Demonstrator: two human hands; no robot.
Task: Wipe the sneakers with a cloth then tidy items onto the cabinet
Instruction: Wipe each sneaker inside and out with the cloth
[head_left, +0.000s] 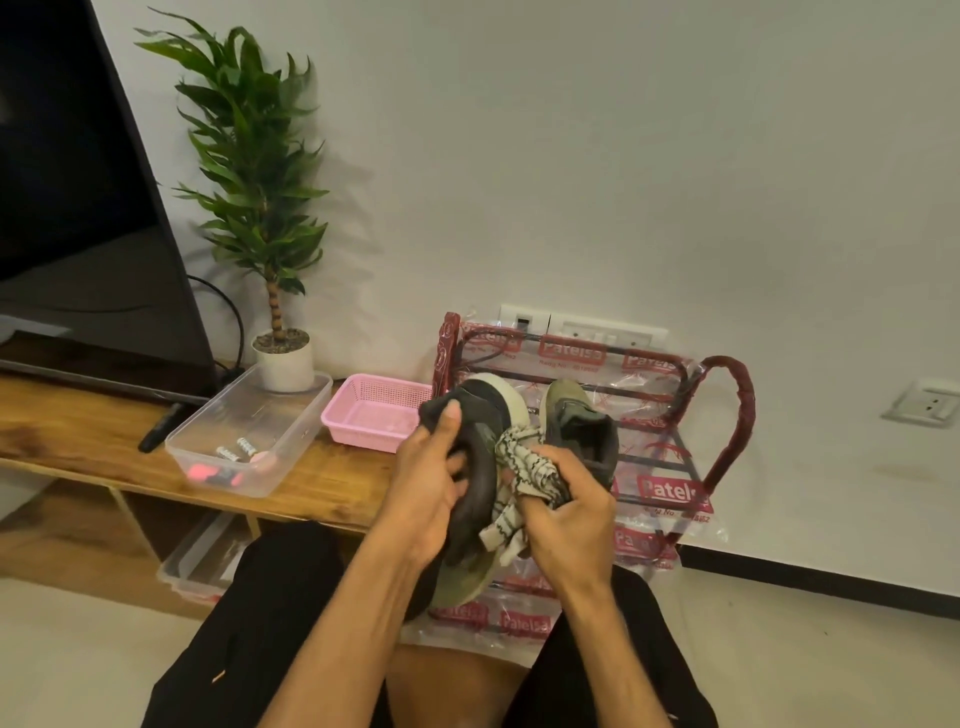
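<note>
My left hand (434, 486) grips an olive-and-black sneaker (480, 410) with a pale toe, held tilted in front of me, thumb on its dark collar. My right hand (566, 509) is closed on a white cloth with dark stripes (524, 467), pressed against the side of that sneaker. A second olive sneaker (576, 415) stands on the red wire shoe rack (727, 426), just behind my right hand. The wooden cabinet (83, 431) runs along the left.
On the cabinet stand a clear plastic box (291, 415) holding small items, a pink basket (374, 415), a potted plant (283, 358), a remote (158, 428) and a television (78, 208). Another clear container (195, 561) lies under the cabinet. Plastic wrap covers the rack.
</note>
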